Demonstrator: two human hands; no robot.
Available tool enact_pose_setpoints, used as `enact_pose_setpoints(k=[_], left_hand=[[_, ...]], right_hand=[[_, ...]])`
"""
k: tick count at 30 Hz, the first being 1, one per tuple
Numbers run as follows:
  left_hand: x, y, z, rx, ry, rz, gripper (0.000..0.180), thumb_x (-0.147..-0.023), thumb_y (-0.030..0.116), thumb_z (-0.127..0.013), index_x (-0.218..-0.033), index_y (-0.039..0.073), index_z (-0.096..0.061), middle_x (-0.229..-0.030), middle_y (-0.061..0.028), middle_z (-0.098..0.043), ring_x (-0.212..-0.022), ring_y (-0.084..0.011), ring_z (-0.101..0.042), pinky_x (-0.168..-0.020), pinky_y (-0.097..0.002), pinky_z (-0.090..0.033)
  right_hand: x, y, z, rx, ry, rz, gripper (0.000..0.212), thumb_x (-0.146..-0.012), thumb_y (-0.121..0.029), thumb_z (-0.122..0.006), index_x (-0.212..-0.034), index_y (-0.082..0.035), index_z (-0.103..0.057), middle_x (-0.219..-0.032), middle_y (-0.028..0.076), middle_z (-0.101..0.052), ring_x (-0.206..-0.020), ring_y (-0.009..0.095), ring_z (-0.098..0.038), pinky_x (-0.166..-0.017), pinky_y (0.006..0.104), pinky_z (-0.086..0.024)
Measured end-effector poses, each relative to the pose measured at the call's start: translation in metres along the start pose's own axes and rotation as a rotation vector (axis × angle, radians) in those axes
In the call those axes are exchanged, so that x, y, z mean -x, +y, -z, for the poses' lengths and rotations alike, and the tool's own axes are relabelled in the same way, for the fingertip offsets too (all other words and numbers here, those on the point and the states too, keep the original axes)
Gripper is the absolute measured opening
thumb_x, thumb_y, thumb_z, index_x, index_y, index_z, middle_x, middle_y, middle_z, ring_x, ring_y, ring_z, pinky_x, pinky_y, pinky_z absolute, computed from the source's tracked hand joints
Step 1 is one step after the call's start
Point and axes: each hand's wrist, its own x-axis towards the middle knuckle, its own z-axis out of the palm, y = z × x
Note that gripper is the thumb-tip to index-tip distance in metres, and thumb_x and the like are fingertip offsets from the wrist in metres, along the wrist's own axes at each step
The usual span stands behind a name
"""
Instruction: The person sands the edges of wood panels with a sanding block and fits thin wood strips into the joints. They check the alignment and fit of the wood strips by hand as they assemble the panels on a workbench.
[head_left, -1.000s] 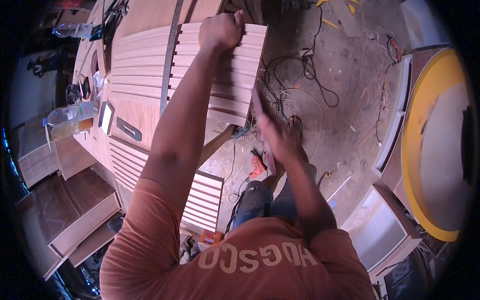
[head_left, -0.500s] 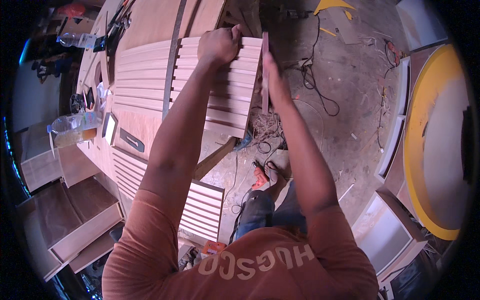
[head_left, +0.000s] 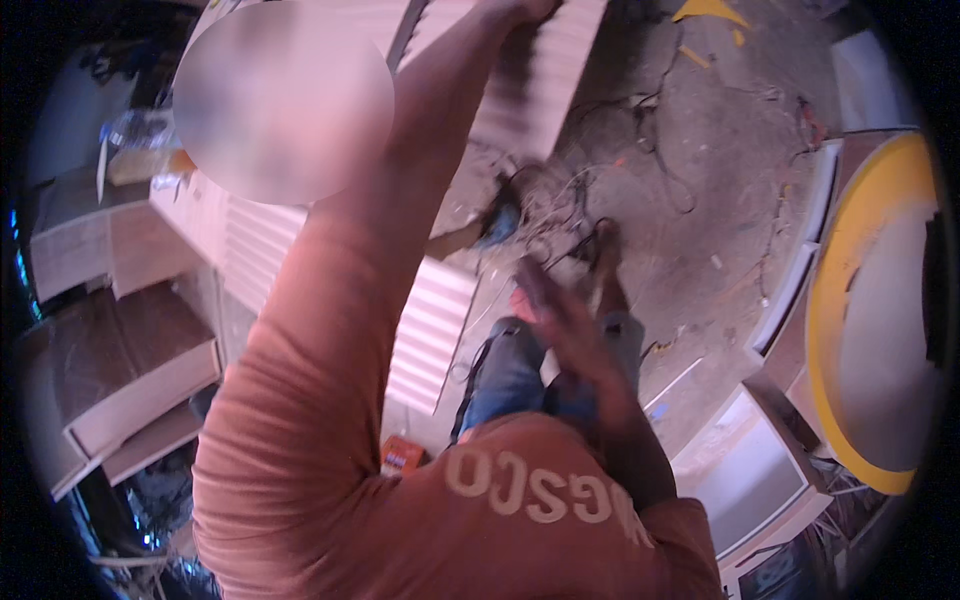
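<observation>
My left hand (head_left: 522, 8), partly cut off by the top edge, is closed and resting on the grooved wooden panel (head_left: 535, 100). The panel's pale ridges run side by side to its right-hand edge. Well below that edge, my right hand (head_left: 575, 325) is lowered over my knees, blurred by motion. It appears closed on a thin, flat, dark reddish strip (head_left: 538, 283), which stands apart from the panel. A second grooved panel (head_left: 432, 335) lies lower, beyond my left upper arm and partly hidden by it.
A blurred oval hides part of the worktable at upper left. Plastic bottles (head_left: 145, 165) stand at its far left. Wooden drawer boxes (head_left: 140, 350) are left. Cables (head_left: 675, 185) and debris litter the floor. A large yellow-rimmed ring (head_left: 830, 340) and a white-faced cabinet piece (head_left: 745, 470) stand right.
My right hand has come down and away from the panel's edge, toward my knees, with the strip. My view has shifted, so the panel and my left hand sit higher in the picture.
</observation>
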Motion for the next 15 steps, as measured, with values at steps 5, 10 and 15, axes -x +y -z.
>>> enact_pose_setpoints(k=[5, 10, 15], left_hand=[[0.101, -0.047, 0.007, 0.106, 0.443, -0.480, 0.050, -0.096, 0.037, -0.058, -0.134, 0.004, -0.056, -0.136, -0.0256, -0.056, -0.121, -0.0429, -0.056, -0.105, -0.0474, -0.044], [0.372, -0.113, 0.027, -0.005, 0.420, -0.413, 0.049, -0.093, 0.026, -0.064, -0.134, 0.001, -0.054, -0.139, -0.0264, -0.051, -0.130, -0.0441, -0.049, -0.111, -0.0491, -0.040], [0.610, -0.113, -0.038, 0.266, 0.645, 0.267, 0.032, -0.093, 0.024, -0.068, -0.116, 0.004, -0.058, -0.111, -0.0155, -0.059, -0.100, -0.0320, -0.059, -0.085, -0.0403, -0.048]], right_hand=[[0.086, 0.033, 0.009, -0.430, 0.209, -0.302, 0.064, -0.101, -0.051, -0.048, -0.146, -0.006, -0.048, -0.092, 0.002, -0.063, -0.068, 0.010, -0.056, -0.054, 0.0276, -0.045], [0.099, 0.029, -0.025, -0.700, 0.084, -0.296, 0.063, -0.099, -0.056, -0.049, -0.144, -0.012, -0.045, -0.093, 0.004, -0.060, -0.067, 0.013, -0.056, -0.050, 0.0286, -0.046], [0.094, 0.037, -0.059, -0.671, -0.046, -0.251, 0.066, -0.098, -0.058, -0.049, -0.147, -0.014, -0.040, -0.111, 0.005, -0.060, -0.070, 0.014, -0.056, -0.050, 0.0308, -0.048]])
